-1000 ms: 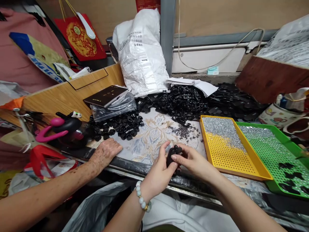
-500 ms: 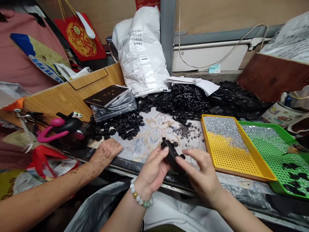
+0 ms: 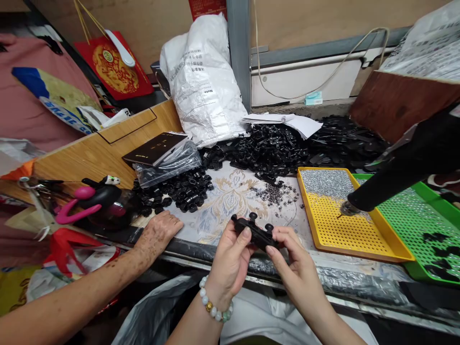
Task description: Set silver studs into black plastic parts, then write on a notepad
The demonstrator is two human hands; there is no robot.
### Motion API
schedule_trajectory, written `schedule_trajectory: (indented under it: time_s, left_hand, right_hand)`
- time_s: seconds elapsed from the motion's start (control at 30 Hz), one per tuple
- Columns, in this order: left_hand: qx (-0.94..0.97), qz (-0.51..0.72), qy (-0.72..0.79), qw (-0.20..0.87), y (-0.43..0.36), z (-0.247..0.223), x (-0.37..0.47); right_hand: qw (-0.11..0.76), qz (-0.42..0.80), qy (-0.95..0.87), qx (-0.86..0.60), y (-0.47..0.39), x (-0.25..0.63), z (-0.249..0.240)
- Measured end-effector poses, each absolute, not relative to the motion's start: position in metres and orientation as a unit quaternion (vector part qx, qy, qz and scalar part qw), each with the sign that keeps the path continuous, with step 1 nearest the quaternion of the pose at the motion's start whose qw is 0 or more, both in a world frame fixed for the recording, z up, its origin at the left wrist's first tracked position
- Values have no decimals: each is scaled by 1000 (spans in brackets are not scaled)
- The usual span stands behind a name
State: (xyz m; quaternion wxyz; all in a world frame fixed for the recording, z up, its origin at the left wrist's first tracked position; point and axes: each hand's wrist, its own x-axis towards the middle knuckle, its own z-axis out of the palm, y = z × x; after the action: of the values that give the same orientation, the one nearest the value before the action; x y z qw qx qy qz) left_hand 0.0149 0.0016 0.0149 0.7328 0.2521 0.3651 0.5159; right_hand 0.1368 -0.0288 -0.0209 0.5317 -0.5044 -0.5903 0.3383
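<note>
A long black plastic part [image 3: 257,233] with round knobs along its far side is held over the table's front edge. My left hand [image 3: 233,251], with a beaded bracelet at the wrist, grips its left end between thumb and fingers. My right hand [image 3: 293,254] pinches the right end, fingers behind and thumb in front. Just beyond the part lie many tiny dark pieces [image 3: 275,194] on the patterned table cover [image 3: 224,206]. Another person's hand [image 3: 161,230] rests on the table's edge to the left.
A yellow perforated tray [image 3: 341,230] of small silver pieces stands right, beside a green tray [image 3: 402,215]. Over the yellow one hangs a black power screwdriver [image 3: 391,167], its bit pointing down. Heaps of black parts [image 3: 273,148], a white sack [image 3: 206,86] and a dark notebook [image 3: 154,147] lie behind.
The black part has turned more level, and my right hand has closed on its right end. The black power screwdriver has come into view over the trays. The other person's hand stays put.
</note>
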Motion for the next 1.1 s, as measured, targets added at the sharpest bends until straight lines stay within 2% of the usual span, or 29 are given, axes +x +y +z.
schedule_trajectory:
  time_s: [0.13,0.23,0.33,0.4,0.43,0.5,0.57,0.63,0.77,0.83,0.97,1.1]
  left_hand:
    - [349,487,413,685,-3,10,22]
    - [432,452,443,642,-4,8,25]
    - [425,443,461,641,-4,6,28]
    - [394,417,468,672,-3,5,33]
    - [379,397,467,694,-3,5,37]
    - [356,357,457,733,-3,4,46]
    - [345,329,449,756,-2,2,57]
    - [343,308,448,766,-1,1,67]
    - [365,270,454,767,1,-1,73]
    - [378,255,458,763,2,-1,73]
    - [383,236,463,764,3,-1,72]
    - [384,227,475,759,2,-2,74]
  right_hand:
    - [540,361,-537,-538,-28,132,-26]
    - [502,321,-581,-554,-30,140,-21]
    - [497,127,-645,-567,-28,177,2]
    - [562,-94,-577,-585,-17,214,26]
    - [604,-167,-520,-581,-8,234,37]
    - [629,-131,-480,-596,12,268,56]
    - [679,-9,-441,-587,33,291,65]
    - [711,61,-413,-566,47,305,64]
    - [735,127,-379,-549,54,326,48]
    - [744,116,-356,-553,52,342,40]
    - [763,-2,-333,-554,51,379,26]
    - [752,-56,-328,-569,51,408,17]
